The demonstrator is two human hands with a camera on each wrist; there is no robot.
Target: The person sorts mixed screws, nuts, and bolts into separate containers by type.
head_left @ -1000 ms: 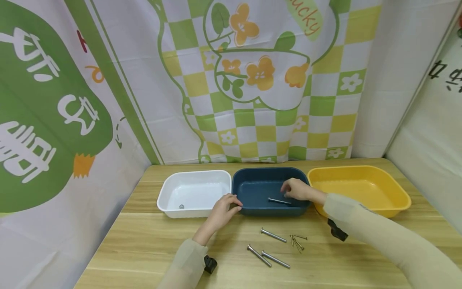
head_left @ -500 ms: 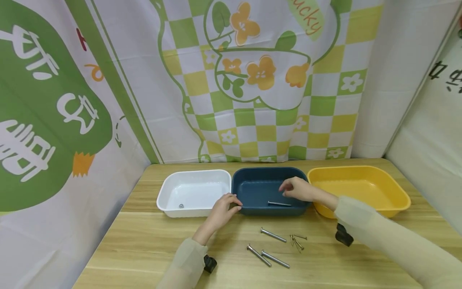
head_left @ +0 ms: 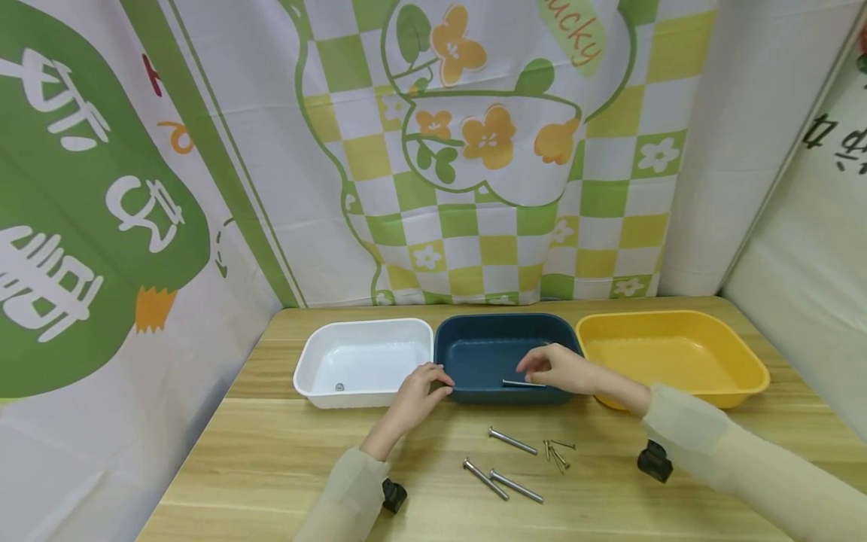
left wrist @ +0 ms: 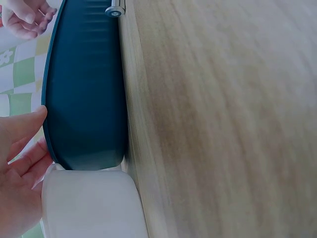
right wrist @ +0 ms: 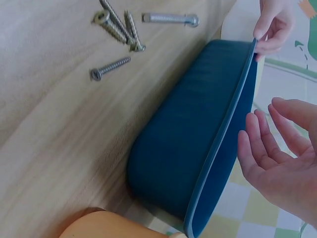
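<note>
While the left hand [head_left: 421,391] pinches the blue tray's [head_left: 474,354] rim, the right hand [head_left: 555,369] hovers spread above a stiff, slippery bolt [head_left: 523,383], best pinched mid-shank.

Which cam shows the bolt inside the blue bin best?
Head: the bolt lies in plain view on the blue bin floor, beside the right hand. Both wrist views show only the bin's outer wall, no inside.
</note>
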